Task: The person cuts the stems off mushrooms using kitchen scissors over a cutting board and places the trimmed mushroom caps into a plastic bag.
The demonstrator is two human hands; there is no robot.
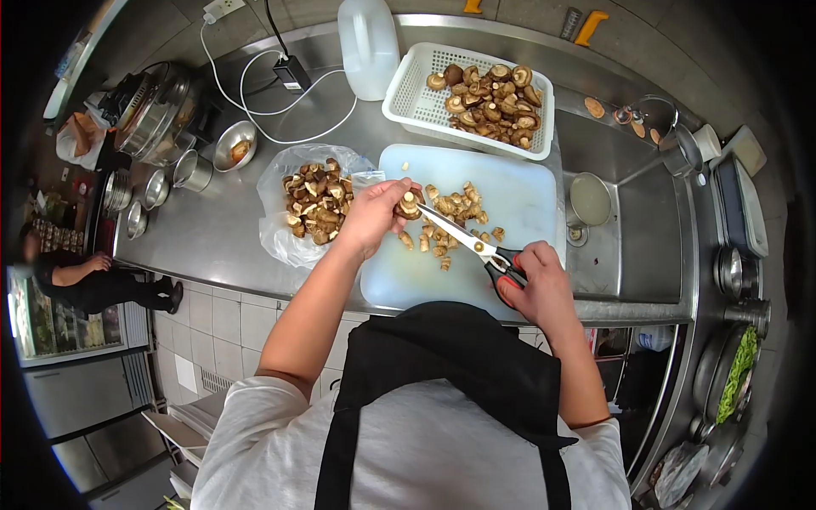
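Observation:
My left hand (374, 217) pinches a brown shiitake mushroom (409, 204), its pale stem side turned up, over the left part of a white cutting board (510, 183). In my right hand (542, 287) are scissors (478, 248) with black and red handles, the blades reaching to the mushroom's stem. Cut mushroom stems (456, 206) lie scattered on the board beneath the blades. Left of the board, a clear plastic bag (276, 236) holds many mushroom caps (320, 200). Behind the board stands a white perforated basket (416, 81) with whole mushrooms (497, 106) in it.
A plastic jug (370, 51) stands beside the basket, near a white cable (280, 140). Metal bowls (235, 146) are at the left. To the right lies a steel sink (633, 246) with a round container (590, 198). Another person (85, 280) stands at far left.

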